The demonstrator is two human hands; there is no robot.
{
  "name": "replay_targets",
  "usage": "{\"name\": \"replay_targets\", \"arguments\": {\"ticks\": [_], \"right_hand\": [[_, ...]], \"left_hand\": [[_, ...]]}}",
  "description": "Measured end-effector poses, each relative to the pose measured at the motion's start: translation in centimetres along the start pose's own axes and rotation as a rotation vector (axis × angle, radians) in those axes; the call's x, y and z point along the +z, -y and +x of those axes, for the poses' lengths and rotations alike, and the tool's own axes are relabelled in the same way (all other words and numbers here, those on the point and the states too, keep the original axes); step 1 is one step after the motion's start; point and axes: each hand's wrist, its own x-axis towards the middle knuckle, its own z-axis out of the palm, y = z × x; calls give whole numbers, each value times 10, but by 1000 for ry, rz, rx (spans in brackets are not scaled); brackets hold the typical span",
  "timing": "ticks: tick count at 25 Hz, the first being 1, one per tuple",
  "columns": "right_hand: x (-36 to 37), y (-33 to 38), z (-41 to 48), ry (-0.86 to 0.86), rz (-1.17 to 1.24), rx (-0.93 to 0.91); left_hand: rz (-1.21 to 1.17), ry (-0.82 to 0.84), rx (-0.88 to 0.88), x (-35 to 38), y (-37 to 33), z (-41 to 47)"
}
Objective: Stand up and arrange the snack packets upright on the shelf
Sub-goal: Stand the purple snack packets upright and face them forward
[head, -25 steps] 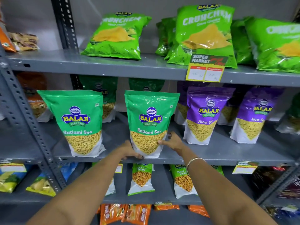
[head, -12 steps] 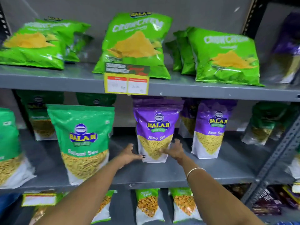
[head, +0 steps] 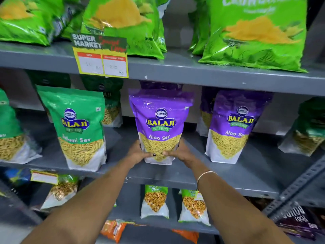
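Note:
A purple Aloo Sev packet (head: 161, 118) stands upright on the grey middle shelf (head: 237, 171). My left hand (head: 138, 152) grips its lower left side and my right hand (head: 179, 152) grips its lower right side, thumbs on the front. A second purple Aloo Sev packet (head: 235, 125) stands upright to its right. A green Ratlami Sev packet (head: 79, 127) stands upright to its left, with another green one (head: 10, 134) at the left edge. More packets stand behind in shadow.
Large light-green Crunchem bags (head: 255, 34) lean on the upper shelf, whose edge carries a yellow price tag (head: 101, 62). Small green packets (head: 154, 201) stand on the lower shelf. A perforated steel upright (head: 297, 184) slants at the right. A dark green packet (head: 307, 131) leans at far right.
The view shifted right from the green Ratlami Sev packet. Both hands left that packet, reached the purple Aloo Sev packet, and now grip its lower sides.

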Motion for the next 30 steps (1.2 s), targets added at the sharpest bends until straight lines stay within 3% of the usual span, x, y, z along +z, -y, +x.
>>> {"name": "replay_targets", "arguments": {"ticks": [6, 17, 20, 22, 25, 26, 28, 30], "right_hand": [[10, -6, -42, -53, -49, 100], [20, 4, -69, -38, -69, 42], [15, 5, -73, -89, -109, 114], [2, 5, -78, -178, -189, 169], [-43, 3, -83, -363, -299, 156], [-62, 2, -85, -441, -341, 165], [-105, 4, -91, -592, -409, 187], [-152, 1, -93, -695, -470, 190]], "left_hand": [[128, -5, -7, -8, -22, -72], [134, 4, -6, -9, -15, -85], [181, 11, 24, -5, -13, -88], [396, -205, 170, -4, -12, -96], [640, -650, 614, 4, -9, -109], [730, -691, 777, 14, -13, -111], [878, -616, 1080, 48, -25, -110], [897, -437, 1158, 97, -48, -104]]}}
